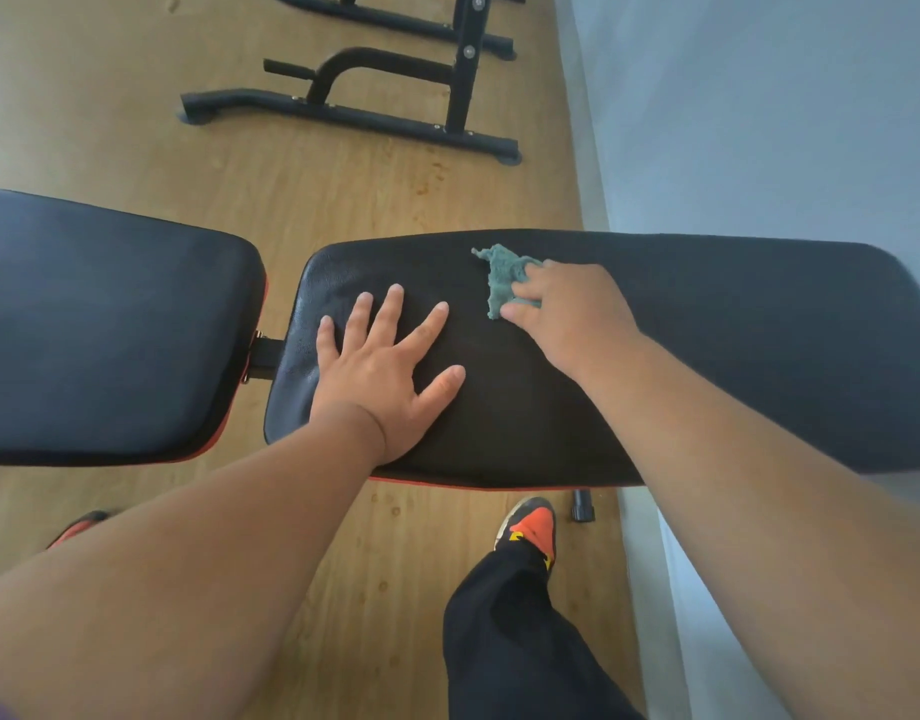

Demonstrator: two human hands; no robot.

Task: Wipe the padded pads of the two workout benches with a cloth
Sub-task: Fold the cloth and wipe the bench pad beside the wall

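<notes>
Cloth (504,278) bunched in right grip (567,309) mid-pad (707,356), left grip (385,366) spread flat; seat pad (109,330), second bench likely pending.

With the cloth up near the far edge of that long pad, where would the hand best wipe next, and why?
Probably drag the green cloth toward the near edge. The right hand holds it by the long pad's far edge, and the left hand lies flat beside it, bracing.
</notes>
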